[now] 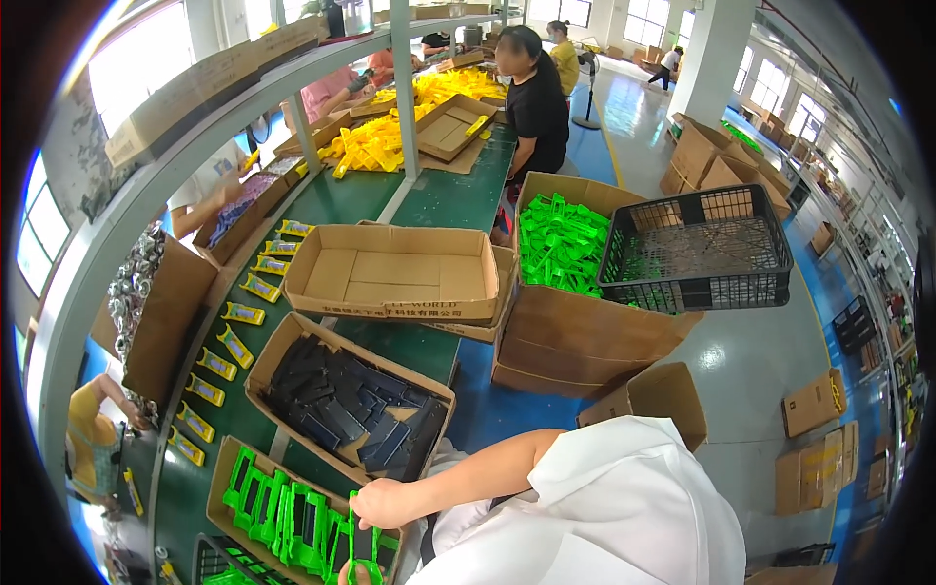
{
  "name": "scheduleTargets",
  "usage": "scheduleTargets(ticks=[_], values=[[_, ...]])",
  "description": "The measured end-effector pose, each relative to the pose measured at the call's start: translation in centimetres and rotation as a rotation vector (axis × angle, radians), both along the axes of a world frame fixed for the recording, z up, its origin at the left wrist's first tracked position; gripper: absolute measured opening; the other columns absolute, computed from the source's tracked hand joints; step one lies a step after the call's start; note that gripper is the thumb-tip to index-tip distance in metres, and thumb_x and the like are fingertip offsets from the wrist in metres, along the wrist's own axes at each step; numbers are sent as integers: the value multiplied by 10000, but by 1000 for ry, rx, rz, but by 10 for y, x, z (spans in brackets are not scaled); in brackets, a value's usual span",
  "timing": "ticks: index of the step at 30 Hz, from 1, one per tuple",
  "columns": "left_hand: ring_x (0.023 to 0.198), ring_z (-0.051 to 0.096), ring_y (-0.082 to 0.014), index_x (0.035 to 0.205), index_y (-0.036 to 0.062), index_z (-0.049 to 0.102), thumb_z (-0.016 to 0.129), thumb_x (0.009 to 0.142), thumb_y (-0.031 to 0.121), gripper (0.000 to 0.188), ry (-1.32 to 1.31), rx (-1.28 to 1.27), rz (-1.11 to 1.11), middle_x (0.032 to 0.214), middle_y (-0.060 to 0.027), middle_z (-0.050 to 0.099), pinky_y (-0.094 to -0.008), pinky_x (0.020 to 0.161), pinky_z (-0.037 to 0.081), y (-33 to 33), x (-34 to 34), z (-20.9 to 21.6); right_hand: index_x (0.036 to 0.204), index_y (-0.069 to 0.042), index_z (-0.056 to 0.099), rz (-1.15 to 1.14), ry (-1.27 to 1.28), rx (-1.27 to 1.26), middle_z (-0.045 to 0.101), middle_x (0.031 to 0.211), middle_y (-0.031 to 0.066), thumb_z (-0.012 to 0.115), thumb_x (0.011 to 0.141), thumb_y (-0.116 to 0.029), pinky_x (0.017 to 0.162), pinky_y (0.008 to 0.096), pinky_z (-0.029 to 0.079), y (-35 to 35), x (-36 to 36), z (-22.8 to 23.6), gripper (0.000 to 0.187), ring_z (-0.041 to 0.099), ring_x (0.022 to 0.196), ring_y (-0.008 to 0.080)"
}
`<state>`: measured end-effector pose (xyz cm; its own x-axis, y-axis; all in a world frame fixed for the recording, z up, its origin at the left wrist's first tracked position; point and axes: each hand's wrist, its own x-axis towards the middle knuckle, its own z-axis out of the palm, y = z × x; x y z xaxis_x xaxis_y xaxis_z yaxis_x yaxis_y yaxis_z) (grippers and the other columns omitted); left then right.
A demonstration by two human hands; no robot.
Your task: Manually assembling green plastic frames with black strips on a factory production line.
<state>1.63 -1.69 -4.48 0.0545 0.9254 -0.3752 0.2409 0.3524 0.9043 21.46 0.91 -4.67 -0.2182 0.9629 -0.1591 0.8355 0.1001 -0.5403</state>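
The left hand, mostly cut off, seemingly touches the green frame; its grip I cannot tell. The right hand pinches the frame's far end, above the near carton.

I'm looking over a factory assembly hall: a green bench, yellow parts heaped toward its far end, green frames boxed at its near end, blurry people apparently working along its left edge.
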Motion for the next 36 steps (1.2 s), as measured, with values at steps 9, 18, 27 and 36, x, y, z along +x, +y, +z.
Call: scheduleTargets(ticks=[9,18,27,36], values=[[528,430,-110,777,10,578,553,816,97,98,-179,7,7,636,-35,534,-231,460,326,-3,3,-1,777,55,551,38,106,-21,598,694,188,582,765,-299,607,394,484,-1,4,0,355,605,697,324],[550,429,-97,760,17,578,554,807,72,76,-146,63,-106,649,-27,529,-219,478,320,2,16,6,806,66,538,-4,118,24,592,694,191,589,759,-301,620,398,481,-5,17,-8,373,599,699,337],[585,517,-159,790,-20,587,589,794,99,119,-82,220,-84,696,-91,594,-250,517,430,-2,11,0,802,49,526,36,114,81,591,665,188,594,752,-301,593,400,480,0,15,-2,360,602,665,331],[505,525,-140,877,-45,561,551,785,19,113,-244,179,-98,655,-68,564,-242,454,411,8,3,-21,879,17,407,-250,15,282,572,701,145,697,604,-426,572,339,486,-9,26,9,597,598,635,295]])
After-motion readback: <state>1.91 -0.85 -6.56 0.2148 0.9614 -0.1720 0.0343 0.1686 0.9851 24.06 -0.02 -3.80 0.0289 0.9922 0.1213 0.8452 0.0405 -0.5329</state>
